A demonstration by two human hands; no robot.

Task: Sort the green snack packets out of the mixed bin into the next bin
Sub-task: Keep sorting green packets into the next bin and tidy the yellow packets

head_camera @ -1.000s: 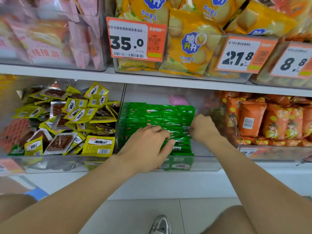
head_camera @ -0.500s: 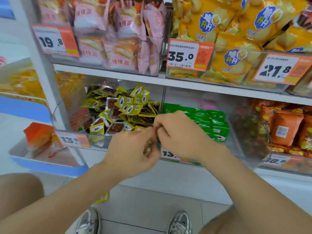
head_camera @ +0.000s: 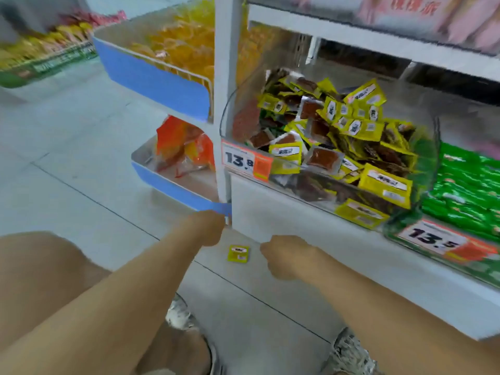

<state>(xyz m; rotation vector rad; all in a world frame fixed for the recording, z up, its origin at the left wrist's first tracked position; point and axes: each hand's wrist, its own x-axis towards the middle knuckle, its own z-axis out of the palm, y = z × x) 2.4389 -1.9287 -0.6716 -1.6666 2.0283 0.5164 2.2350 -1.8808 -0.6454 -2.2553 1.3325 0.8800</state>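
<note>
Yellow pack (head_camera: 238, 253) on floor (head_camera: 81, 171), mid frame, btw your L hand (head_camera: 207, 228) and R hand (head_camera: 286, 257). R fingers curled in; L fingers, can't tell.

Clear plastic mixed bin (head_camera: 224, 115), curved rim, centre right of frame, on the lower shelf. Heaped full: flat yellow foil packets (head_camera: 365, 128) and clear packets with brown contents (head_camera: 323, 158), lying at all angles, piled above the front wall. A few dark green slivers show low at its left side, too blurred to tell as packets.

Neighbouring clear plastic bin (head_camera: 391, 228), touching the mixed bin's right side, cut off by the right edge of frame. Holds flat bright green foil snack packets (head_camera: 465, 185), stacked in neat overlapping rows, long edges running left to right. Print blurred, unreadable.
</note>
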